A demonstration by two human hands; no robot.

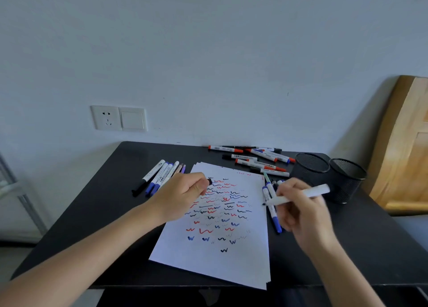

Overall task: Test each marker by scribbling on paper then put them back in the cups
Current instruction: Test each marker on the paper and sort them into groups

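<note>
Reaches both forearms in over the black table [97, 225]. Grips an uncapped white marker [298, 195] in the right hand [301, 211], fingers curled round the barrel, dark tip pointing left at the right edge of the scribbled paper [208, 258]. Rests the left hand [183, 194] on the paper's upper left, fingers folded round a black cap [209, 181]. Has loose markers [252, 159] lying behind the paper, more beside its left corner, and two black mesh cups [310, 169] standing together far right.
</note>
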